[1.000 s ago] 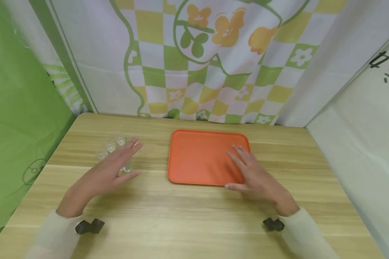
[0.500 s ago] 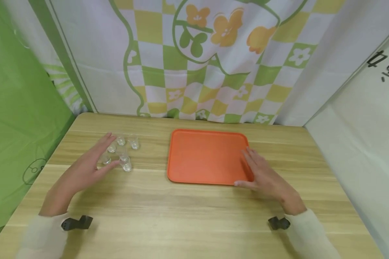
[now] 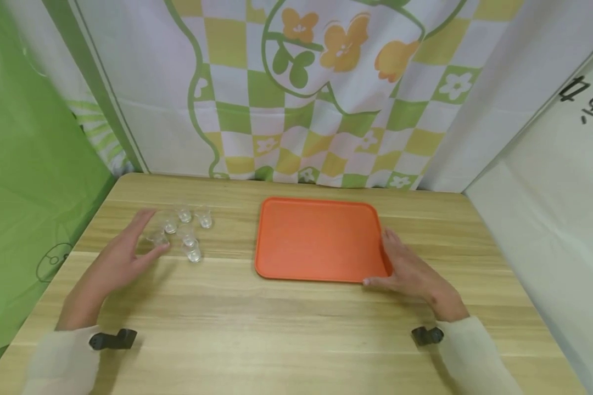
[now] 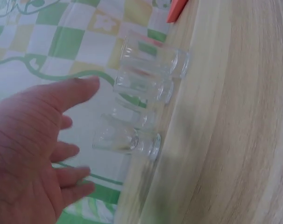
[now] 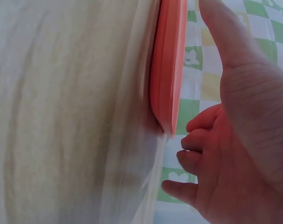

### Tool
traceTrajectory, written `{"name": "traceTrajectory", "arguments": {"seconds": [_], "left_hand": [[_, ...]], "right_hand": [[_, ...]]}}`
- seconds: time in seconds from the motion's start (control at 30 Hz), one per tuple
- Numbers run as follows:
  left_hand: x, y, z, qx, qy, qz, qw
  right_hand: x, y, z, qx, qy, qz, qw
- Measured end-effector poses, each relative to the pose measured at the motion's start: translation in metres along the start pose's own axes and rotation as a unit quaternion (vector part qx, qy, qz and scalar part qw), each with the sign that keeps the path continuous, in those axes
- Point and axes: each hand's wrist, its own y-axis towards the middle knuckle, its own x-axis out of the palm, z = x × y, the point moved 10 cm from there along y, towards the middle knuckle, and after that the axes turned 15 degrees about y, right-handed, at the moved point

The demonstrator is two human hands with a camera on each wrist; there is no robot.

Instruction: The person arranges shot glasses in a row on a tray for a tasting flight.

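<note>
Several small clear shot glasses stand upright in a cluster on the left of the wooden table. My left hand is at the cluster's left side, thumb and fingers spread apart beside the nearest glass. In the left wrist view, the hand faces a row of glasses with nothing between thumb and fingers. A flat orange tray lies at the middle of the table. At its front right corner is my right hand, fingers extended along the side and thumb near the front rim.
The wooden table meets a patterned curtain at the back. Green sheeting hangs on the left, and a white panel with dark writing on the right. Bare tabletop lies between the glasses and the tray.
My left hand has moved left from over the glasses to their outer side, uncovering them. My right hand has shifted right, from over the tray to its right edge.
</note>
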Motion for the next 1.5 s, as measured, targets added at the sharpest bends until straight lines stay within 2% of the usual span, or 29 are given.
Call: {"name": "traceTrajectory", "arguments": {"seconds": [0.3, 0.53, 0.73, 1.0, 1.17, 1.5], "left_hand": [[0.009, 0.000, -0.021, -0.065, 0.010, -0.039, 0.9970], [0.017, 0.001, -0.030, -0.099, 0.033, -0.067, 0.9923], [0.020, 0.001, -0.032, -0.108, 0.021, -0.065, 0.9917], [0.016, -0.001, -0.032, -0.122, 0.021, -0.058, 0.9907], [0.016, -0.003, -0.029, -0.116, 0.020, -0.048, 0.9919], [0.013, -0.005, -0.027, -0.107, 0.021, -0.027, 0.9937]], "right_hand": [[-0.001, -0.002, 0.008, 0.019, 0.022, -0.005, 0.9996], [-0.002, -0.001, 0.004, 0.002, 0.044, -0.003, 0.9990], [-0.002, -0.002, 0.006, 0.010, 0.045, -0.005, 0.9989], [-0.002, -0.004, 0.008, 0.032, 0.041, -0.014, 0.9986], [-0.001, -0.005, 0.009, 0.037, 0.044, -0.017, 0.9982], [0.000, -0.004, 0.008, 0.022, 0.047, -0.019, 0.9985]]}}
